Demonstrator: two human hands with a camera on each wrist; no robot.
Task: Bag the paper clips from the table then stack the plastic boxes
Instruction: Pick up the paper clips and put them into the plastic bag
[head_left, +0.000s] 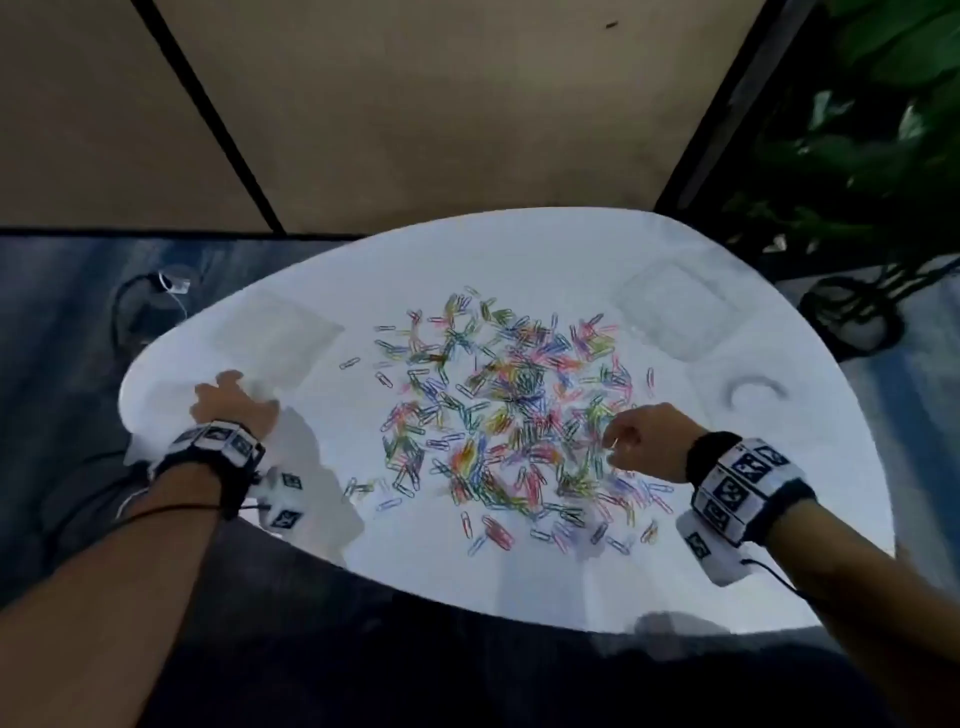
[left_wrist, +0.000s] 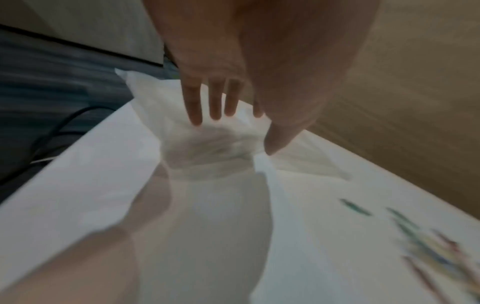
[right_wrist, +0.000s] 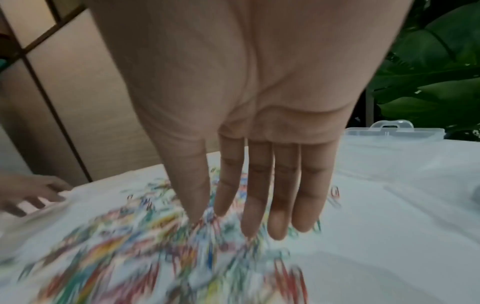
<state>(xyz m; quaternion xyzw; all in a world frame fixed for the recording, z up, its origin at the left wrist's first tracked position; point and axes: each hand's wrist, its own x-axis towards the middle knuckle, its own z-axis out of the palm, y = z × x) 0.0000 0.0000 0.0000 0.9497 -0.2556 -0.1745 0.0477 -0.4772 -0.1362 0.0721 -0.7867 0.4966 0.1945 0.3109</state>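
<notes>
Now the round white table (head_left: 519, 249) carries a wide scatter of coloured wire paper clips (head_left: 509, 410) across its middle. At the table's left edge the left hand (head_left: 234, 402) reaches onto a thin translucent white plastic bag (left_wrist: 207, 144), its fingers (left_wrist: 193, 102) straight and spread on the crumpled film. The right hand (head_left: 647, 441) hovers over the right side of the scatter with fingers (right_wrist: 283, 195) extended, close together, tips down among the clips. Two clear plastic boxes lie well apart: one far left (head_left: 280, 332), one far right (head_left: 680, 306).
</notes>
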